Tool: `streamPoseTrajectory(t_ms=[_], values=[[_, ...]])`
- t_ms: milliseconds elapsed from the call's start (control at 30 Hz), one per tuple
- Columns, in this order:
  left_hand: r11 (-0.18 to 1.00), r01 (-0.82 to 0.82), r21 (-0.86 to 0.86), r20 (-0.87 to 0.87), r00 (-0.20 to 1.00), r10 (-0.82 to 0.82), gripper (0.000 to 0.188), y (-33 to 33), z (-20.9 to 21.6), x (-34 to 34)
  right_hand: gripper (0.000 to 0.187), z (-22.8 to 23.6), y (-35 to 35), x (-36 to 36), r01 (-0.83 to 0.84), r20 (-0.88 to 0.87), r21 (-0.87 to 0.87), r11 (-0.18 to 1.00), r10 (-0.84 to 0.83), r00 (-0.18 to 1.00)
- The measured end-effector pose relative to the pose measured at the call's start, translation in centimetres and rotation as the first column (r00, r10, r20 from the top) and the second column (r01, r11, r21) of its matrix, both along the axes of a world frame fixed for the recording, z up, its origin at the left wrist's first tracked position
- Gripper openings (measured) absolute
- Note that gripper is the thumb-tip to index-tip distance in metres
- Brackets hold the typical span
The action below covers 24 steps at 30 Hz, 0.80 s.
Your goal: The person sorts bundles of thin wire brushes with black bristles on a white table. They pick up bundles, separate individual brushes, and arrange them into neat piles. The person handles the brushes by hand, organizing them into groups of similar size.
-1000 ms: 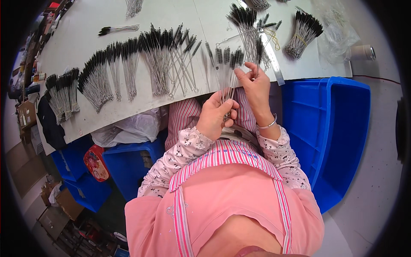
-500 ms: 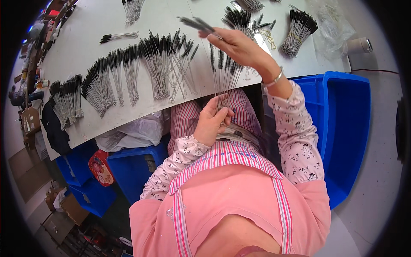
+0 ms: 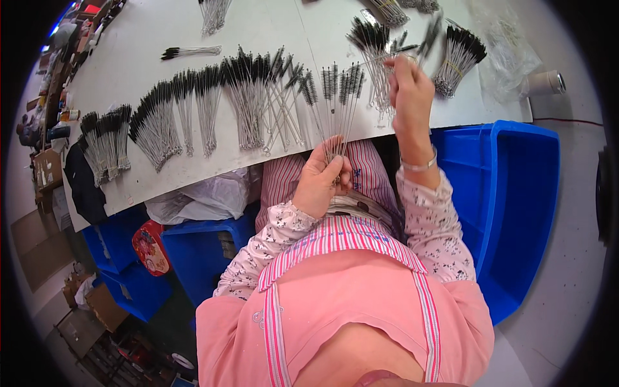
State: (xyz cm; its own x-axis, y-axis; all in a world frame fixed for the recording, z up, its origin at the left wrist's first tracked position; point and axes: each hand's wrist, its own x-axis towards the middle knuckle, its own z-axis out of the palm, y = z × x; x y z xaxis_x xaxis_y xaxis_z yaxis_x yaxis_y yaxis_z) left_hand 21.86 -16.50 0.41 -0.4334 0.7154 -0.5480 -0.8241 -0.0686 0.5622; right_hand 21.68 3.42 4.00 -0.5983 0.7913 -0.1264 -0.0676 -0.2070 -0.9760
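My left hand (image 3: 319, 184) is closed low at the table's near edge, gripping a fanned bunch of thin wire-stemmed brushes (image 3: 329, 82) by their lower ends. Their dark bristle heads point up and away from me. Farther right, my right hand (image 3: 412, 97) is raised over the table with its fingers closed. Blurred dark-bristled brushes (image 3: 431, 35) stick up from it, smeared by motion. A thin wire stem reaches out to the left of its fingertips. Just behind that hand lies a bundle of black-headed brushes (image 3: 369, 35).
Several piles of brushes (image 3: 244, 97) line the left of the white table (image 3: 277, 32). A banded bundle (image 3: 459, 58) and clear plastic bag (image 3: 506, 45) lie right. A blue bin (image 3: 522, 219) stands at my right, another (image 3: 200, 258) at my left under a white bag (image 3: 206, 197).
My right hand has swung right and turned, and its brushes now point up and right rather than left. My left hand stays nearly still, keeping its bunch.
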Motion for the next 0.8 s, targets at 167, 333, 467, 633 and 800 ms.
streamPoseTrajectory(t_ms=[167,333,467,633,800], values=[[0.995,0.034,0.096,-0.03,0.999,-0.031,0.033,-0.1,-0.7,-0.6,0.025,-2.9,-4.7,3.4,-0.251,0.189,-0.268,0.93,0.306,0.933],[0.989,0.081,-0.12,-0.274,0.955,-0.112,0.023,0.5,-1.4,-0.3,0.017,-4.2,-6.3,3.4,-0.33,0.005,-0.404,0.853,0.362,0.932],[0.979,0.01,-0.204,-0.432,0.896,-0.099,0.021,1.9,-1.6,0.2,0.012,-4.9,-5.8,3.2,-0.324,-0.055,-0.486,0.812,0.342,0.938],[0.979,0.007,-0.202,-0.262,0.963,-0.061,0.023,2.3,-0.6,-0.2,0.017,-6.0,-5.9,3.0,-0.256,-0.005,-0.507,0.823,0.293,0.956],[0.986,0.041,-0.162,-0.144,0.988,-0.064,0.024,1.9,0.3,-0.1,0.027,-5.6,-5.3,3.9,-0.385,0.023,-0.618,0.686,0.505,0.863]])
